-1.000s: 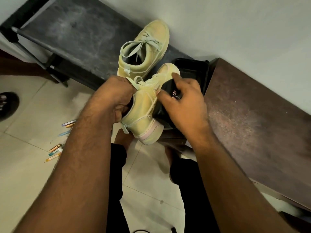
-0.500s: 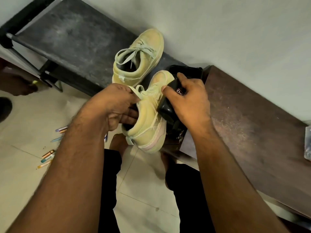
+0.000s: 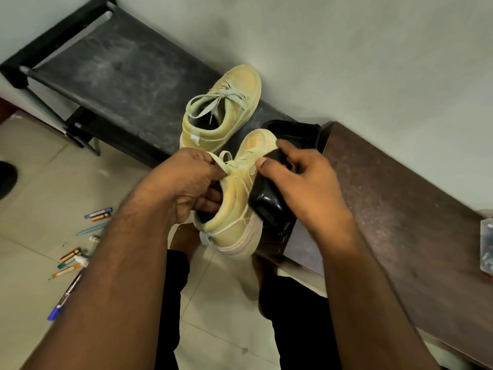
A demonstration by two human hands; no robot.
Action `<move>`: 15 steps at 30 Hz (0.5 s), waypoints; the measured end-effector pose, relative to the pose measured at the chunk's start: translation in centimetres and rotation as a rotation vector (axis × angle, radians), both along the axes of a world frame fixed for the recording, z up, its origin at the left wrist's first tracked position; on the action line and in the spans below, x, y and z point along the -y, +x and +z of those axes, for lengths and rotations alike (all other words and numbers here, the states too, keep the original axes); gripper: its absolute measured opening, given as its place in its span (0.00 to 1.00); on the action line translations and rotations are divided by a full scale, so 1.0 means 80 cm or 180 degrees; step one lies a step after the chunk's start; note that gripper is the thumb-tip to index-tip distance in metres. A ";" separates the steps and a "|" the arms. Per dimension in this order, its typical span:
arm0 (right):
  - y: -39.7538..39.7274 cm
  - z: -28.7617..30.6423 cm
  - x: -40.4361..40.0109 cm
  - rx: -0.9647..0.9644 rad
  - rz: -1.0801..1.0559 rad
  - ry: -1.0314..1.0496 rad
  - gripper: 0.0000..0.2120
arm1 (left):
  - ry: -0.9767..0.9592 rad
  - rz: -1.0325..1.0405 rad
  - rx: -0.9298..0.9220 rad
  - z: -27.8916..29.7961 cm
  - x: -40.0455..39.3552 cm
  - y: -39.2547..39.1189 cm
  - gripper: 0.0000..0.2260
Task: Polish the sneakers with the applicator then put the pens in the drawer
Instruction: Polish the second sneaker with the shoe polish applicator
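Gripping the held sneaker [image 3: 237, 209] by its collar in our left hand [image 3: 184, 188], our right hand [image 3: 301, 188] clasps the applicator [image 3: 266, 198] against its side; we should rub evenly, keeping the shoe braced.

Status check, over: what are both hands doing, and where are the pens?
Left hand grips held sneaker at collar. Right hand presses black applicator to its side. Second sneaker on dark bench. Pens on floor.

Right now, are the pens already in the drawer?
No, the pens lie scattered on the floor tiles to the left of the left hand.
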State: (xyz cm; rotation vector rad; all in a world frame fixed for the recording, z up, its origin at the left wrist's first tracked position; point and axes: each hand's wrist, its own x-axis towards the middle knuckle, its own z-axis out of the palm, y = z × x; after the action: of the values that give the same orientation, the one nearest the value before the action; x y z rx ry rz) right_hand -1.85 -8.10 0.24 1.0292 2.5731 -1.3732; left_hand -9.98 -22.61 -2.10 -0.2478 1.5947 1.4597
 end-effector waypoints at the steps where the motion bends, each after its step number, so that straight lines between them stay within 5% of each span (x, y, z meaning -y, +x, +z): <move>1: -0.008 -0.005 -0.005 -0.0023 -0.0110 0.0131 0.34 | 0.0016 0.0008 0.0013 0.001 -0.001 0.001 0.08; 9: -0.001 -0.003 0.025 0.0280 0.0569 0.0261 0.32 | 0.0045 0.0125 -0.0021 -0.004 0.000 -0.003 0.09; 12: 0.015 0.014 0.031 0.0325 0.1000 -0.0434 0.28 | -0.0043 0.0080 -0.0087 -0.005 0.002 -0.004 0.08; 15: 0.018 0.022 0.013 0.0134 0.0684 -0.1340 0.23 | 0.0034 0.0034 -0.0049 -0.005 0.000 -0.002 0.07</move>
State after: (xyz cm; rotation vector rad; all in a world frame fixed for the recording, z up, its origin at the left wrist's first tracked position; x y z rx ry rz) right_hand -0.40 -9.10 2.01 0.6837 2.1479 -1.7031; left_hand -10.14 -22.61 -2.48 -0.2398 1.5997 1.4810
